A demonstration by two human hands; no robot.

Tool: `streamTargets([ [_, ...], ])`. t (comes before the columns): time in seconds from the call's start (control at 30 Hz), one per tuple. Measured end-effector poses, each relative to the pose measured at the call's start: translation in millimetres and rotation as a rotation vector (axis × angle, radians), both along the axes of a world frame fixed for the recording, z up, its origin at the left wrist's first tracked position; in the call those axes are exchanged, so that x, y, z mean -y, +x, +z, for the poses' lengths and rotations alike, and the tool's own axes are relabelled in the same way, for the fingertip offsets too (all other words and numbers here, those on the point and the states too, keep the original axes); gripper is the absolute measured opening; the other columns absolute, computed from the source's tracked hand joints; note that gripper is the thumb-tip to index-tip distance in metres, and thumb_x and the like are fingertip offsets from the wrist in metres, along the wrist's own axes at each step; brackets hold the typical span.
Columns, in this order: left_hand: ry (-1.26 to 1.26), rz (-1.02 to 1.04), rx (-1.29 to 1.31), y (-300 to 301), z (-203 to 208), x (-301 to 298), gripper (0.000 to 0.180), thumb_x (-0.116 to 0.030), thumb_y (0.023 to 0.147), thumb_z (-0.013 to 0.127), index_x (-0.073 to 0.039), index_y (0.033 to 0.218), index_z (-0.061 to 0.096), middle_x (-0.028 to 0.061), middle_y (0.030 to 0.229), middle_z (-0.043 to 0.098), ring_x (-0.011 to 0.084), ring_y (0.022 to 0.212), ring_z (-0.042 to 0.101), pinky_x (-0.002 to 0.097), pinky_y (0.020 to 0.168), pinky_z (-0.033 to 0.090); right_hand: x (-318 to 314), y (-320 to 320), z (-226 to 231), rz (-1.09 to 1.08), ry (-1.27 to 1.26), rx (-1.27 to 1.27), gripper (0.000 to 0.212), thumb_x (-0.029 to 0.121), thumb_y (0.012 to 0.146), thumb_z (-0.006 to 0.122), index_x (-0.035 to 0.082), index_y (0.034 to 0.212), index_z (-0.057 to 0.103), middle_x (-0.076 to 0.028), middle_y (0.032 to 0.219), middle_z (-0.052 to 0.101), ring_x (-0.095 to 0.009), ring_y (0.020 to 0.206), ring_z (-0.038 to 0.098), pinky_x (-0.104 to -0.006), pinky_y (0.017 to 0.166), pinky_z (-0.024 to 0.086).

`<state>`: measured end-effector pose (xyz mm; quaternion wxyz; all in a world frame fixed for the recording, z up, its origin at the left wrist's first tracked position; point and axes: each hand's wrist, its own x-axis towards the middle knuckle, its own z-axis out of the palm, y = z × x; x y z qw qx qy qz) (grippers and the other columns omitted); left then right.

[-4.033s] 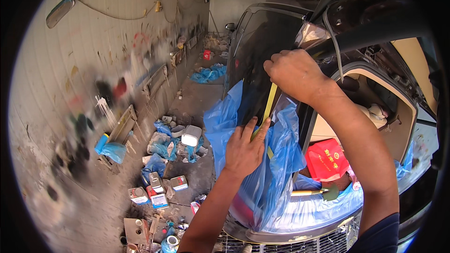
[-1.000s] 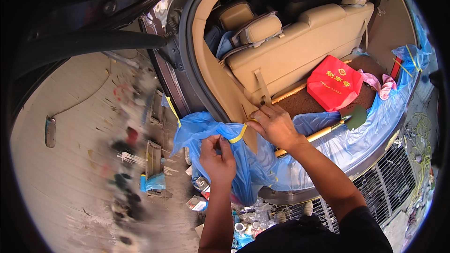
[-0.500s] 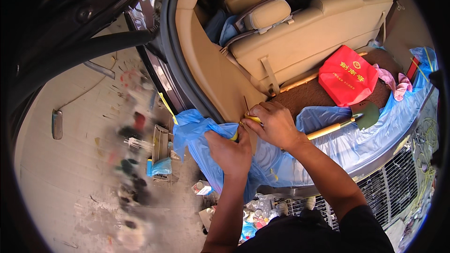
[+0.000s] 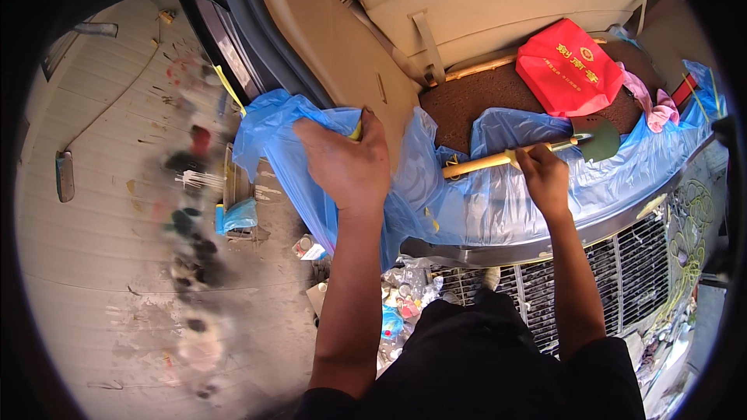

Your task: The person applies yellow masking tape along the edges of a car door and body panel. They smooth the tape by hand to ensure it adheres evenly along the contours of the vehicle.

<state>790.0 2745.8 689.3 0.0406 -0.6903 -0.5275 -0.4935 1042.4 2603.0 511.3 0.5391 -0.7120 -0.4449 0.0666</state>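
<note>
My left hand is closed at the upper left corner of a blue plastic sheet, beside the beige side trim of a car's boot. A bit of yellow tape shows between its thumb and forefinger; the palm side is hidden. My right hand grips the wooden handle of a small shovel, near where it meets the metal neck. Its green blade points right, and the shovel lies over the plastic along the boot's edge.
A red bag and a pink cloth lie on the brown boot carpet, before the beige seat back. Below the bumper is a floor grate. Litter and a wooden stool-like thing stand on the ground.
My right hand has left the yellow tape beside my left hand and moved right onto the shovel's handle. My left hand stays at the plastic. The whole view has shifted.
</note>
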Motion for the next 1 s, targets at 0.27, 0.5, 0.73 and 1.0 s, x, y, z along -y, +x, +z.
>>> streamTargets([
  [0.27, 0.089, -0.183, 0.042, -77.3, 25.4, 57.4, 0.056, -0.035, 0.103, 0.083, 0.003, 0.133, 0.055, 0.0145, 0.105, 0.069, 0.0241, 0.089, 0.066, 0.0418, 0.08, 0.055, 320.5, 6.1, -219.9, -0.352, -0.612, -0.438, 0.037, 0.033, 0.104, 0.075, -0.001, 0.089, 0.074, -0.01, 0.069, 0.07, -0.017, 0.064, 0.063, -0.0394, 0.063, 0.049],
  [0.5, -0.225, -0.529, -0.097, -170.9, -103.0, 190.3, 0.011, -0.01, 0.105, 0.074, 0.0, 0.107, 0.07, 0.0137, 0.094, 0.072, 0.0221, 0.081, 0.071, 0.0378, 0.074, 0.055, 476.3, -108.0, -281.5, -0.399, -0.726, -0.545, 0.028, 0.026, 0.102, 0.072, 0.0, 0.092, 0.075, -0.004, 0.066, 0.068, -0.013, 0.056, 0.065, -0.0333, 0.055, 0.05],
  [0.73, -1.32, -0.736, 0.225, -219.6, -269.5, 321.3, 0.021, -0.013, 0.111, 0.067, 0.001, 0.125, 0.074, 0.0125, 0.109, 0.081, 0.0198, 0.095, 0.081, 0.0333, 0.087, 0.062, 392.2, -185.2, -171.5, 0.138, -0.53, -0.629, 0.032, 0.012, 0.105, 0.074, -0.005, 0.131, 0.069, -0.018, 0.101, 0.081, -0.021, 0.091, 0.079, -0.0357, 0.082, 0.062],
  [1.0, -1.379, -0.625, 0.223, -215.6, -320.3, 365.6, 0.052, -0.013, 0.106, 0.073, -0.002, 0.154, 0.06, 0.0185, 0.143, 0.068, 0.0272, 0.119, 0.074, 0.0379, 0.097, 0.061, 308.8, -254.1, -136.9, 0.704, -0.539, -0.505, 0.037, 0.015, 0.102, 0.079, 0.002, 0.135, 0.069, -0.02, 0.114, 0.081, -0.038, 0.106, 0.081, -0.0436, 0.09, 0.064],
])
